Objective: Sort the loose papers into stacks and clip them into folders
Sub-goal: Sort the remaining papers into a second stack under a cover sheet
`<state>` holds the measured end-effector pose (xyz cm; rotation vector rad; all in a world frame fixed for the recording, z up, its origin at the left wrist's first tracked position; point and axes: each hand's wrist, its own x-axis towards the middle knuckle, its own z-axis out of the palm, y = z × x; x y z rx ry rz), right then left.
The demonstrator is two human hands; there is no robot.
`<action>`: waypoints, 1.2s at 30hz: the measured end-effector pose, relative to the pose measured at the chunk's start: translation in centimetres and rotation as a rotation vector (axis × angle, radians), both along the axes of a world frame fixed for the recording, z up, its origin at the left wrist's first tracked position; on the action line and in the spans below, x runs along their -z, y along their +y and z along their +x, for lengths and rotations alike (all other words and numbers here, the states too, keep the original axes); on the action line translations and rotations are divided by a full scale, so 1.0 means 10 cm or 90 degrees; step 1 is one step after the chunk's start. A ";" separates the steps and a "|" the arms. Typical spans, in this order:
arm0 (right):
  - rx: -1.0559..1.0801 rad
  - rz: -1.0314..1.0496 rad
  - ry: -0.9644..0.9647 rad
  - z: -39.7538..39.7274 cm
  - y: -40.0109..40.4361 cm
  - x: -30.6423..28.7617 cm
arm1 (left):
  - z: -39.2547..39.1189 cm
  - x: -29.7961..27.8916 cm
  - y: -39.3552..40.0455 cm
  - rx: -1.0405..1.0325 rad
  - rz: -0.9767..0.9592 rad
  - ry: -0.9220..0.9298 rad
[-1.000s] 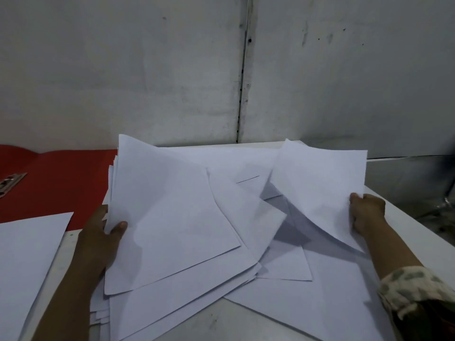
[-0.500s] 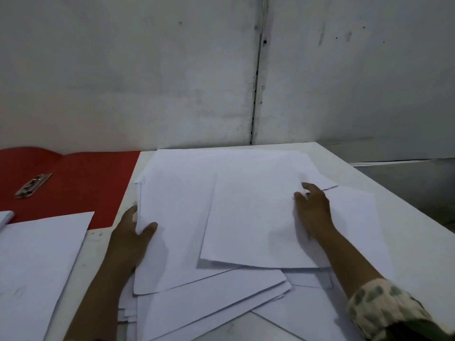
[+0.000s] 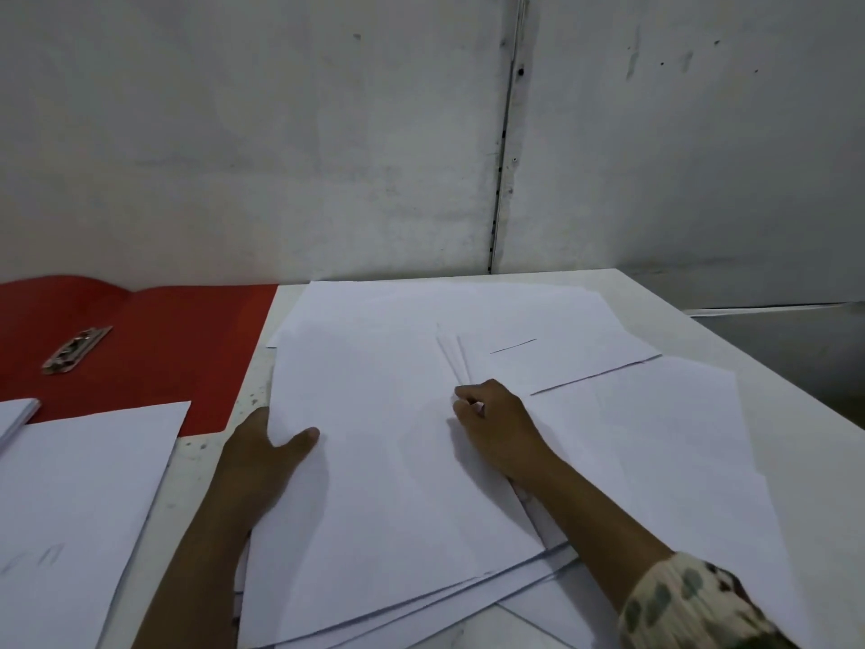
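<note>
I am looking down at the loose papers [image 3: 398,461] fanned across the centre and right of the frame on the white table [image 3: 730,339], and both of my hands are already lying on them. My left hand [image 3: 262,466] is gripping the left edge of the top sheets, thumb lying on the upper face and fingers hidden beneath, so I cannot tell how far they are curling. My right hand [image 3: 496,423] is sitting near the middle of the frame, fingers curled at a small fan of sheet corners; whether it is pinching them or only pressing I cannot tell. The top sheets are running with their long axis from the lower centre toward the upper centre, tilted slightly, while the sheets under my right forearm are splaying toward the right edge. Those strays lie nearest my right hand, so I am judging that hand should be drawing them leftward against the edge my left is holding. The red folder [image 3: 154,348] is lying open at the upper left, its metal clip [image 3: 77,349] well apart from my left hand, with a squared stack [image 3: 84,508] at the lower left overlapping it. Nothing is blocking that path.
</note>
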<state>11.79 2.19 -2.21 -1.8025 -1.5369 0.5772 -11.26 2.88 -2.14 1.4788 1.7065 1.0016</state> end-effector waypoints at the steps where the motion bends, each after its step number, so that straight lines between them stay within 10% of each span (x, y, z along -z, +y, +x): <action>1: 0.001 0.003 0.003 0.01 0.00 0.00 | -0.01 0.00 0.00 0.002 0.005 0.012; 10: 0.136 -0.100 -0.233 0.43 0.05 -0.07 | 0.04 -0.02 -0.03 -0.026 0.023 0.065; 17: 0.102 -0.031 -0.020 0.58 0.09 -0.06 | 0.02 -0.04 -0.03 -0.030 0.049 0.060; 28: 0.423 0.130 0.296 1.27 0.07 0.00 | -0.21 -0.07 -0.05 -0.103 0.093 0.042; 36: 0.501 0.172 0.311 1.33 0.05 -0.01 | -0.22 -0.06 -0.08 -0.085 0.078 0.026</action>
